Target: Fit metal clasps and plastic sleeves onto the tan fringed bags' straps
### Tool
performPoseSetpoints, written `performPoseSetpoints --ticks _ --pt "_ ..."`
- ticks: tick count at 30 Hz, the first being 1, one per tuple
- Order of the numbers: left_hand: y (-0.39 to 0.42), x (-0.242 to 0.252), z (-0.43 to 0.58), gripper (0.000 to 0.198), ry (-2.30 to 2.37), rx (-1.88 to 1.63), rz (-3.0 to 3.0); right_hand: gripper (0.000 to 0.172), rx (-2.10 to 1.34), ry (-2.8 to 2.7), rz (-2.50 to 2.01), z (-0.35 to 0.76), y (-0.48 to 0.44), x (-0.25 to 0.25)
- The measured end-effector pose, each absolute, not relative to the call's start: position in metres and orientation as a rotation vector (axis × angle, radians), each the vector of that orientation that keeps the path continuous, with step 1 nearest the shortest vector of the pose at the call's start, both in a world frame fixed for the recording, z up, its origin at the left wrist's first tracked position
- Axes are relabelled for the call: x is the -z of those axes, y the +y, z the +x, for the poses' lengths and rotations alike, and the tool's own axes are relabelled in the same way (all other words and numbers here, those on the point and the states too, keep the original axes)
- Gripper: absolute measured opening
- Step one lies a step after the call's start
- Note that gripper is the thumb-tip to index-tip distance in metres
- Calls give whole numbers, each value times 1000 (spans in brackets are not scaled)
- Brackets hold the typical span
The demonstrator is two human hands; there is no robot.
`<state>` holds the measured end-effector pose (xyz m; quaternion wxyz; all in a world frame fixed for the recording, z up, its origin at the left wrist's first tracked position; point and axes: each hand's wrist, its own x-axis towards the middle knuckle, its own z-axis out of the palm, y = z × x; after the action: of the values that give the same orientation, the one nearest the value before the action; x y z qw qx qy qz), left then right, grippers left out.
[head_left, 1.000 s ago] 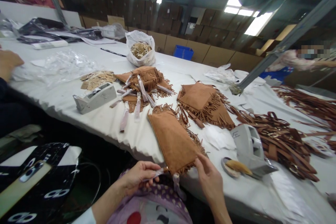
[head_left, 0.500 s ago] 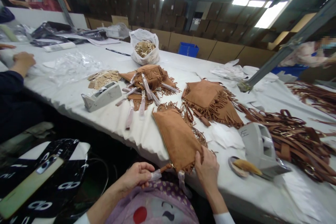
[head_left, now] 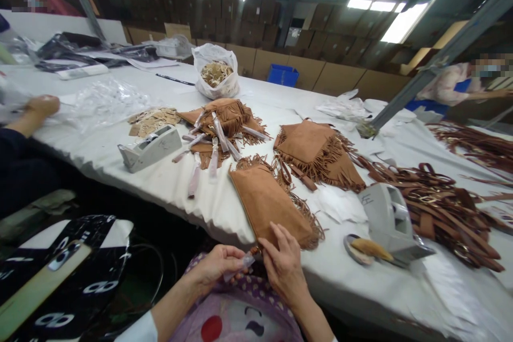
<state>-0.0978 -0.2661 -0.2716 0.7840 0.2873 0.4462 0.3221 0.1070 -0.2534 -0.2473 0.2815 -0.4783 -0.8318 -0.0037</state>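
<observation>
- My left hand (head_left: 214, 270) had its fingers (head_left: 236, 256) closed on a clear strip (head_left: 241, 264), pinched at the zip pull (head_left: 254, 250) of the suede pouch (head_left: 266, 203).
- My right hand (head_left: 285, 267) lay with its fingers extended over the near corner of the pouch. I could not tell whether the thumb gripped underneath.
- The pouch lay flat on the worktop (head_left: 168, 181), with its near corner overhanging the edge at 6 o'clock, directly above my lap.
- Judgement on the step: the pouch corner needed to be pinned firmly, so that the pull stayed put while the strip went round it.
- Judgement: the strip was best kept taut and square to the pull. A slack strip could crease, or catch the fringe just beside it at 3 o'clock.
- Plastic bag (head_left: 216, 83), at 11 o'clock of the pouch and well apart from it: open at the top and holding tan cut pieces (head_left: 216, 72).
- Shallow dish (head_left: 351, 252), at 3 o'clock of my right hand: it held one tan, rounded piece (head_left: 371, 247) and touched the base of a grey tape dispenser (head_left: 387, 219).
- Blue crate (head_left: 282, 75), at 12 o'clock beyond the worktop: its contents were not visible.
</observation>
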Motion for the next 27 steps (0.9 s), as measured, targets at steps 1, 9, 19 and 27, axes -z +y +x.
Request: performPoseSetpoints --ticks 1,9,19,27 --pt "-265 270 -97 36 959 -692 627 29 -27 -2260 -1259 102 -255 249" --pt "-263 271 -74 29 875 -649 550 34 -239 -2271 -1133 105 -254 261" --pt "-268 274 -71 36 891 -653 552 39 -1276 -1157 -1589 84 -314 277" --pt "-265 275 -71 38 910 -626 626 41 -1422 -958 -1467 73 -296 272"
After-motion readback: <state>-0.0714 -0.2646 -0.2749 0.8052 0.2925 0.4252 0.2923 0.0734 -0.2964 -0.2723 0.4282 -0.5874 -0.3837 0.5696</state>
